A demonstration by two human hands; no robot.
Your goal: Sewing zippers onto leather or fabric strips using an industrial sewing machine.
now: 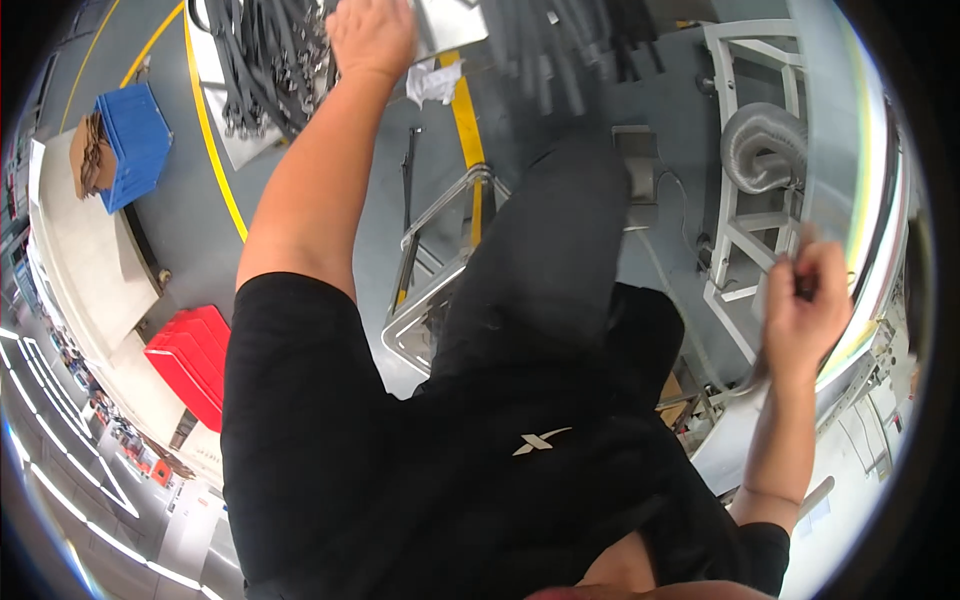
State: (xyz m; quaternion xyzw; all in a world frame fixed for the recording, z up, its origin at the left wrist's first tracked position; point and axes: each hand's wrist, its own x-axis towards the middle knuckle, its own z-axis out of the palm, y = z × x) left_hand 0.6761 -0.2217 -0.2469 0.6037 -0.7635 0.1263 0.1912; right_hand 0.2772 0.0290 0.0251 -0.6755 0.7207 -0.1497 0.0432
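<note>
My left hand (372,38) is at the top edge, over a pile of dark grey straps (262,65) with small metal pieces among them. Its fingertips are cut off or hidden, so I cannot tell what they hold. At the right, my right hand (808,310) is closed and slightly blurred. A small dark thing (804,287) shows between its fingers, its kind unclear. That hand is in front of the pale, shiny panel of a machine (845,180). More dark straps (570,45) hang at the top, right of my left hand.
A metal-framed stool (425,315) stands beside my legs. A white frame (735,240) with a ribbed silver hose (760,150) is on the right. Blue bin (140,145) and red bin (190,360) are at the left. Crumpled white paper (436,82) is near the straps.
</note>
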